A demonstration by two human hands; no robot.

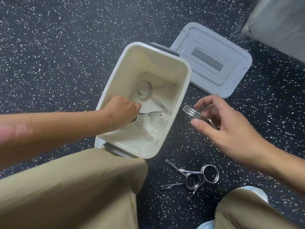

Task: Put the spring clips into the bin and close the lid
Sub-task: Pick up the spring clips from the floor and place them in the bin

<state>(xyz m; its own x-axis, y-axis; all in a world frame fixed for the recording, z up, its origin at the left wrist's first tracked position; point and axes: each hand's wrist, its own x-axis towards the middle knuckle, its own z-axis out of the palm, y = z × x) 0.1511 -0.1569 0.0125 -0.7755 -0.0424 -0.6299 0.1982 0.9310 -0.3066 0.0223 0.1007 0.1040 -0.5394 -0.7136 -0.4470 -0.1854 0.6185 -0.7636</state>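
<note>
A cream bin (186,83) stands open on the speckled floor. One metal spring clip (145,89) lies on its bottom at the far end. My left hand (121,111) reaches down inside the bin, fingers closed around the coil of a second spring clip (145,129), whose handles stick out toward the right. My right hand (224,128) hovers to the right of the bin, above the floor, pinching a third spring clip (192,112) by its coil. Two more spring clips (197,178) lie tangled on the floor near my knees. The grey lid (212,61) lies flat behind the bin.
My bent legs in khaki trousers (74,187) fill the near foreground, the left knee touching the bin's near end. A light wall or panel (280,25) rises at the top right. Dark speckled flooring surrounds everything.
</note>
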